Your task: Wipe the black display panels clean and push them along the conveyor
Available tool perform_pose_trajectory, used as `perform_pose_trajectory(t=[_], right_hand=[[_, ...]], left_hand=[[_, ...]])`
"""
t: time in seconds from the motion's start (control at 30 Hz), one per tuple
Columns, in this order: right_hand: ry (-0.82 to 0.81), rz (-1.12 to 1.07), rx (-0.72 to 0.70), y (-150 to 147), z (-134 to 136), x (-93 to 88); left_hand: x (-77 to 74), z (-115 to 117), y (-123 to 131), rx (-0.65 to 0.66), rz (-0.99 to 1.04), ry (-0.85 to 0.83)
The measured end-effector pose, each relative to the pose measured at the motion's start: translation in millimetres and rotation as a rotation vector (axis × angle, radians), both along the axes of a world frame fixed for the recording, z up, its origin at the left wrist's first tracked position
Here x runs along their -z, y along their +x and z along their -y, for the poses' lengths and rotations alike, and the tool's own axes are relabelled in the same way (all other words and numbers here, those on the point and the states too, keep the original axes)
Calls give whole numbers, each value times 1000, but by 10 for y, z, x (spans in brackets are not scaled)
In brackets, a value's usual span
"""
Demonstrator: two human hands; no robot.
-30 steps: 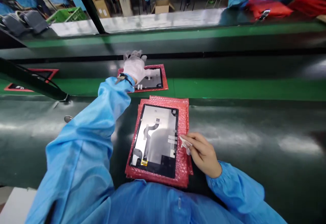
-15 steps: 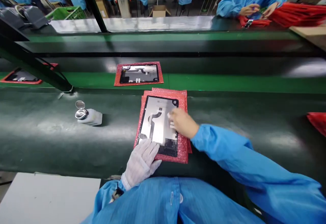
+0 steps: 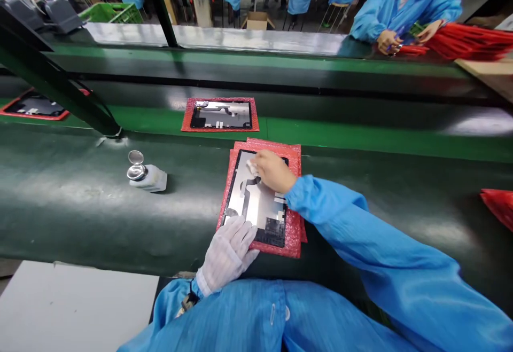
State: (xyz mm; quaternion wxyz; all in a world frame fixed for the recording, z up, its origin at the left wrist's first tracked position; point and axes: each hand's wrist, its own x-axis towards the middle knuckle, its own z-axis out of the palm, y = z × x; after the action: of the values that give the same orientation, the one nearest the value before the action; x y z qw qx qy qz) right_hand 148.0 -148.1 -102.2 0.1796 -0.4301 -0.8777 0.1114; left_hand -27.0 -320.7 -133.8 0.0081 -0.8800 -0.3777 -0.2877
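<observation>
In front of me a tablet screen panel (image 3: 260,205), silver-backed with black edges, lies on red bubble-wrap sheets (image 3: 294,234). My left hand (image 3: 228,253), in a white glove, rests flat with fingers stretched over the panel's near left corner. Bare, my right hand (image 3: 273,170) is closed on a small white wipe (image 3: 252,167) and presses it to the upper part of the panel. A dark ribbon cable (image 3: 249,184) on the panel runs just below the wipe. Part of the panel's right side is hidden by my right hand.
Left of the panel stands a white dispenser bottle (image 3: 148,178) with its metal lid up. Beyond, another panel (image 3: 224,114) lies on bubble wrap on the green strip. A slanted dark post (image 3: 86,109) rises at left. Across the bench a co-worker (image 3: 404,10) handles red bags (image 3: 473,42).
My right hand with the wipe has moved up and left across the panel, from its right side towards the top. The left hand stays in place on the corner.
</observation>
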Motion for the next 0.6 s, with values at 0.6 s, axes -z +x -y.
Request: perform_pose_trajectory(t=[0.6], right_hand=[[-19,152,-164,-271,-97,53]], left_hand=[[165,121,16,-188,58,71]])
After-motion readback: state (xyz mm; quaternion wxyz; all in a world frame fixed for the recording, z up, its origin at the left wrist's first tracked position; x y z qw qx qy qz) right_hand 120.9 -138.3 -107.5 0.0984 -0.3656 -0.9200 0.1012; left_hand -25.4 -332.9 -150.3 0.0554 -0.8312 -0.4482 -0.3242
